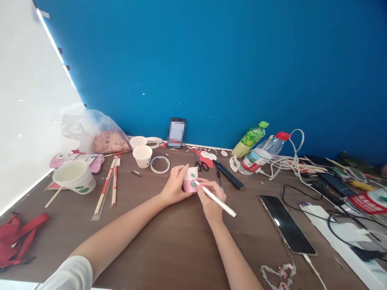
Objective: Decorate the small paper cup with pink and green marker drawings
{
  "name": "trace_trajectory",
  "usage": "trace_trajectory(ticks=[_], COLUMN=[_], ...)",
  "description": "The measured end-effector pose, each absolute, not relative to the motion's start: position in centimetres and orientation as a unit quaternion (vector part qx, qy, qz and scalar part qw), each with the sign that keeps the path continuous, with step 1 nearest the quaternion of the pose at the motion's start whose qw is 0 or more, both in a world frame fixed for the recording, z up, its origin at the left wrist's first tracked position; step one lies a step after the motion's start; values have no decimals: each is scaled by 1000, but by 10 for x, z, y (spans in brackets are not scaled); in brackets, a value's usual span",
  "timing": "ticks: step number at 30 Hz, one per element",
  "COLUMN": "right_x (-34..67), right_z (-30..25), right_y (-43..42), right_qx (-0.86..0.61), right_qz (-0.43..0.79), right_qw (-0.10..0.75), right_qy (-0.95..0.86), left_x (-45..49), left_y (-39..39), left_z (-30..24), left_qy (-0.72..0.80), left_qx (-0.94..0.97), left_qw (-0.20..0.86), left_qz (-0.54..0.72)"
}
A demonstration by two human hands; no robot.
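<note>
My left hand is wrapped round the left side of a paper cup at the middle of the table. The cup is white above and pink on its lower part, with green leaf prints, and looks turned bottom up, though I cannot be sure. In my right hand is a white marker pen, its tip touching or very close to the cup's front. Black scissors lie just behind the cup. A roll of tape is to the left, beyond my left hand.
Two white paper cups, the nearer one upright, stand at the back left. A stack of cups and wrapped chopsticks lie further left. Bottles, cables and a phone occupy the right. Another phone leans against the blue wall.
</note>
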State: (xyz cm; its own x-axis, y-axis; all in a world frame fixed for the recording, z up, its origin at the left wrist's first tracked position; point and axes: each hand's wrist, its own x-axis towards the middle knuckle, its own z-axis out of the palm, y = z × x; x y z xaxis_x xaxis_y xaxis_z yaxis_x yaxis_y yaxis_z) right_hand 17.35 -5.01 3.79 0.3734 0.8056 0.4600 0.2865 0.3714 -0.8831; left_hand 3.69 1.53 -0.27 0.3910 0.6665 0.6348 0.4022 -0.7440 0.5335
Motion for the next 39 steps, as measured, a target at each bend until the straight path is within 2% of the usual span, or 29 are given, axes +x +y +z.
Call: trace_trajectory(ticks=[10, 18, 39], right_x=[166, 168, 168], right_z=[27, 24, 25], right_y=[-48, -48, -47], right_qx=[-490, -512, -514], right_qz=[217, 177, 184], right_qw=[650, 633, 631], right_qy=[-539, -553, -551], left_x=[39, 41, 41], left_y=[10, 8, 7], left_z=[-1, 5, 7], left_qy=[339, 327, 338], left_qx=[815, 812, 814], left_qw=[54, 8, -7], left_qz=[468, 483, 472])
